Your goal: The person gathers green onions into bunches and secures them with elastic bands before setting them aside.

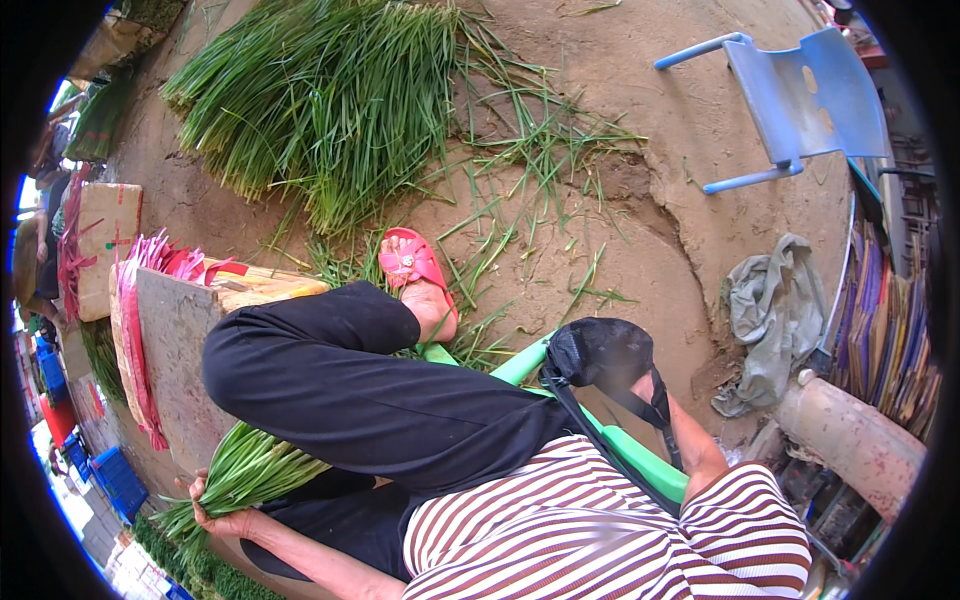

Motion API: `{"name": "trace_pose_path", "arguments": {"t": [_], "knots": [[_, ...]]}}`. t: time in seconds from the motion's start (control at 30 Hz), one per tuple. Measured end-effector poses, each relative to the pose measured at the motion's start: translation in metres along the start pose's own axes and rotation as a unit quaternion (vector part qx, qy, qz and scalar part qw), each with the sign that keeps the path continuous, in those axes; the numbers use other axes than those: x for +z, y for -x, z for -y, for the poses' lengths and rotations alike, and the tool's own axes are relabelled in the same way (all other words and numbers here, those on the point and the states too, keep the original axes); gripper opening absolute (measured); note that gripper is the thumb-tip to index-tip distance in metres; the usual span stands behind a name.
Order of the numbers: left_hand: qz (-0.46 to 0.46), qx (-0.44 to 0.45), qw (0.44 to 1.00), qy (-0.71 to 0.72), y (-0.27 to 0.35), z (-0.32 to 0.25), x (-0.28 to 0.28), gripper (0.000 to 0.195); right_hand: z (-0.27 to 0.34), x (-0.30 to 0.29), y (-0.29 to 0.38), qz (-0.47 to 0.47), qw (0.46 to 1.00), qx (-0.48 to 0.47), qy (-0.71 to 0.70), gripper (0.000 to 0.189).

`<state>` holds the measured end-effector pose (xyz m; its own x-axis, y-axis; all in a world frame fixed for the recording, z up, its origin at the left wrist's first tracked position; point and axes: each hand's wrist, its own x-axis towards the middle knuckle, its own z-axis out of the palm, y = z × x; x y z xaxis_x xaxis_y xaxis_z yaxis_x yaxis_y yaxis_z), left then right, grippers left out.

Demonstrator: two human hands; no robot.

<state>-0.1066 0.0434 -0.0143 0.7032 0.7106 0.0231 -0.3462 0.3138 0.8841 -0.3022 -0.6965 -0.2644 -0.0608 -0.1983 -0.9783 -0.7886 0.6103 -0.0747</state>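
My left hand (217,517) grips a bundle of long green leafy stalks (259,465), which look like garlic chives, beside my lower leg. My right forearm (690,439) reaches down beside a green plastic chair (645,457) under me. At its end is a black mesh bag (600,349) with dark straps; my right hand is mostly hidden there, and its grip is unclear. A large heap of similar stalks (322,105) lies on the ground past my foot in a pink slipper (420,259).
Pink ties (142,360) hang over a box-like stand with a grey board (176,352) near my knee. Loose leaves (540,142) litter the ground. A blue plastic chair (814,101), a grey cloth (776,307) and stacked flat cardboard (885,337) are behind me to the right.
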Motion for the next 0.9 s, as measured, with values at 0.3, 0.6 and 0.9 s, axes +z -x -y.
{"name": "trace_pose_path", "arguments": {"t": [0.3, 0.6, 0.9], "knots": [[0.074, -0.021, 0.997, 0.007, 0.0, -0.002, -0.001, 0.048, 0.007, 0.004, 0.0, -0.002, 1.0, -0.01, 0.007, 0.034], [0.094, -0.025, 0.995, 0.033, 0.0, -0.002, 0.0, 0.051, 0.018, 0.006, -0.001, -0.003, 1.0, -0.025, 0.019, 0.031], [0.093, -0.023, 0.995, 0.032, -0.002, -0.006, -0.004, 0.052, 0.036, 0.009, -0.006, -0.007, 0.997, -0.052, 0.048, 0.029]]}}
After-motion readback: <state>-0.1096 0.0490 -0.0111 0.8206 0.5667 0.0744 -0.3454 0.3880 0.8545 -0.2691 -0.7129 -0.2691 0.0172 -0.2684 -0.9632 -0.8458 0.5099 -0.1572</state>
